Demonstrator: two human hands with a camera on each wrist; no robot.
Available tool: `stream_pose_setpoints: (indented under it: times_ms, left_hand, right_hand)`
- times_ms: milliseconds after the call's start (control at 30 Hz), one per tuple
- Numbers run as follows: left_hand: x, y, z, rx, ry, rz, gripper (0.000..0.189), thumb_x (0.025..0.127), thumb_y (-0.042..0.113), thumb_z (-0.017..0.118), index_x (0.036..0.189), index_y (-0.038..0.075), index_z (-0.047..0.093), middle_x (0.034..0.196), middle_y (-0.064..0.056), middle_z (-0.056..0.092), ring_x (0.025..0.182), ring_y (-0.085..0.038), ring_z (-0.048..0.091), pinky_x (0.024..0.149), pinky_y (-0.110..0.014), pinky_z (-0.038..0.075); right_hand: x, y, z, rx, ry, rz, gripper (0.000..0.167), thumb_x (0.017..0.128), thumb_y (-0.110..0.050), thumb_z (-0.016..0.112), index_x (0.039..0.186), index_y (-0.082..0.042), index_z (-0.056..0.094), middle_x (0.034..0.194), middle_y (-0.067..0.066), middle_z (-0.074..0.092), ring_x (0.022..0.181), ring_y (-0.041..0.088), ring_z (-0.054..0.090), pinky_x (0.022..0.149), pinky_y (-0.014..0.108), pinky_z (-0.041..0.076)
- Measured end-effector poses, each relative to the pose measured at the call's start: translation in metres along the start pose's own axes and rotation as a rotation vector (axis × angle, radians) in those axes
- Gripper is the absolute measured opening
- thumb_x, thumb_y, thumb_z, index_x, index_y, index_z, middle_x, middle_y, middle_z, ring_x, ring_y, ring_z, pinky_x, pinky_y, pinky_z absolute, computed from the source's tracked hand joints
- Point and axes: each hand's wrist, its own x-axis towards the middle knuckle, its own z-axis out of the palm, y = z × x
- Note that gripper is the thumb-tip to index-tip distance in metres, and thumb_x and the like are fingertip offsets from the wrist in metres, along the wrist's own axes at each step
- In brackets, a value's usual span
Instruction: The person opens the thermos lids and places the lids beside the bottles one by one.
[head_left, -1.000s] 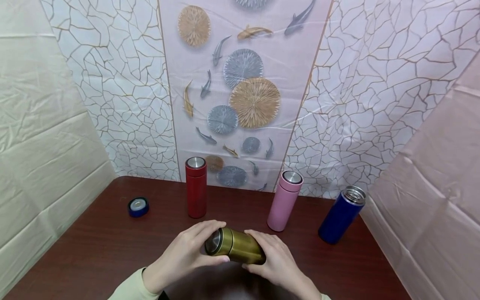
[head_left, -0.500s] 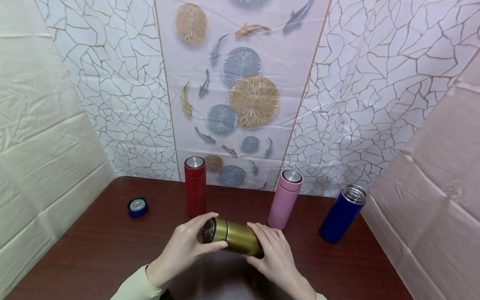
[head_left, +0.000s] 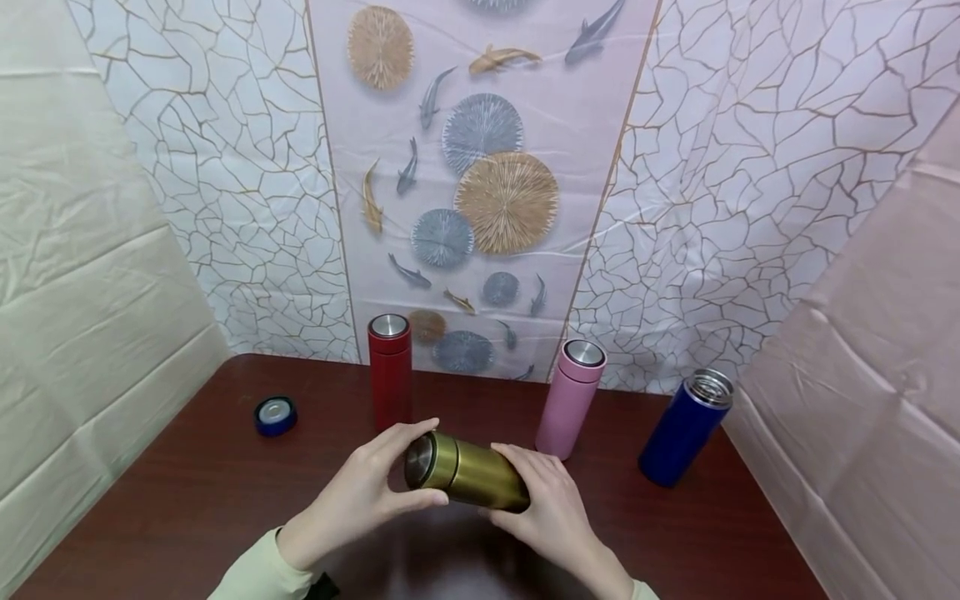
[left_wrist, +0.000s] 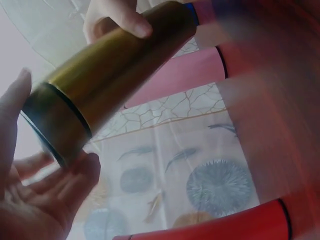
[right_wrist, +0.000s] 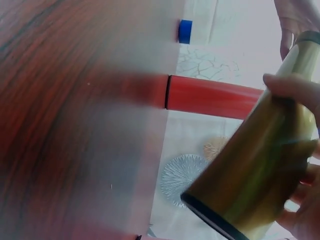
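Observation:
A gold thermos [head_left: 480, 471] is held above the table, lying nearly on its side with its capped end toward the left. My right hand [head_left: 551, 508] grips its body near the base; in the right wrist view the thumb and fingers wrap the gold thermos [right_wrist: 265, 165]. My left hand [head_left: 367, 492] is curled around the cap [head_left: 435, 462], thumb below and fingers above. In the left wrist view, the left hand's fingers [left_wrist: 75, 185] are spread at the cap's rim; firm contact is hard to tell. The cap sits on the thermos.
A red thermos [head_left: 392, 375] and a pink thermos [head_left: 570, 404] stand capped at the back. At the right is a blue thermos [head_left: 684, 429] without its lid, its steel mouth showing. A blue lid [head_left: 275, 417] lies upside down on the dark wooden table [head_left: 187, 500] at left.
The gold thermos and both hands have risen slightly away from me. My left fingers and thumb have shifted around the cap, with the thumb lower against it.

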Motion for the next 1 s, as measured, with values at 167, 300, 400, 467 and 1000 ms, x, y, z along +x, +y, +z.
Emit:
stream_pose_setpoints:
  times_ms: [167, 300, 400, 467, 1000]
  left_hand:
    - [-0.002, 0.004, -0.011, -0.016, -0.095, 0.152, 0.084, 0.082, 0.047, 0.082, 0.152, 0.022, 0.043, 0.144, 0.005, 0.051, 0.125, -0.012, 0.055, 0.097, -0.034, 0.051]
    - [-0.002, 0.008, -0.018, -0.079, -0.179, 0.270, 0.083, 0.083, 0.042, 0.083, 0.152, 0.018, 0.043, 0.145, 0.003, 0.050, 0.127, -0.014, 0.055, 0.099, -0.033, 0.050]
    - [-0.003, 0.011, -0.022, -0.126, -0.227, 0.301, 0.082, 0.083, 0.040, 0.083, 0.152, 0.018, 0.044, 0.143, 0.002, 0.052, 0.127, -0.013, 0.054, 0.099, -0.032, 0.049]
    - [-0.004, 0.011, -0.022, -0.141, -0.223, 0.322, 0.081, 0.083, 0.039, 0.084, 0.150, 0.017, 0.045, 0.142, 0.002, 0.053, 0.126, -0.013, 0.055, 0.099, -0.030, 0.049]
    - [-0.003, 0.007, -0.014, -0.131, -0.120, 0.180, 0.074, 0.080, 0.042, 0.086, 0.143, 0.022, 0.054, 0.135, 0.003, 0.060, 0.118, -0.012, 0.061, 0.096, -0.030, 0.051]
  right_hand:
    - [-0.003, -0.003, -0.011, 0.125, -0.144, 0.098, 0.081, 0.065, -0.048, 0.093, 0.137, -0.028, 0.060, 0.127, -0.010, 0.065, 0.112, 0.013, 0.060, 0.091, 0.042, 0.049]
    - [-0.006, -0.004, -0.020, 0.240, -0.275, 0.105, 0.078, 0.070, -0.056, 0.088, 0.138, -0.033, 0.059, 0.128, -0.014, 0.063, 0.107, 0.009, 0.058, 0.086, 0.038, 0.051]
    - [-0.008, -0.002, -0.023, 0.297, -0.336, 0.061, 0.077, 0.073, -0.057, 0.086, 0.140, -0.033, 0.057, 0.126, -0.013, 0.064, 0.104, 0.007, 0.059, 0.085, 0.033, 0.052]
    - [-0.008, -0.002, -0.024, 0.302, -0.344, 0.024, 0.076, 0.074, -0.056, 0.085, 0.141, -0.033, 0.056, 0.126, -0.011, 0.064, 0.103, 0.006, 0.060, 0.084, 0.032, 0.052]
    - [-0.008, -0.008, -0.019, 0.087, -0.195, 0.049, 0.083, 0.067, -0.053, 0.090, 0.141, -0.030, 0.057, 0.130, -0.009, 0.065, 0.107, 0.013, 0.063, 0.083, 0.039, 0.053]
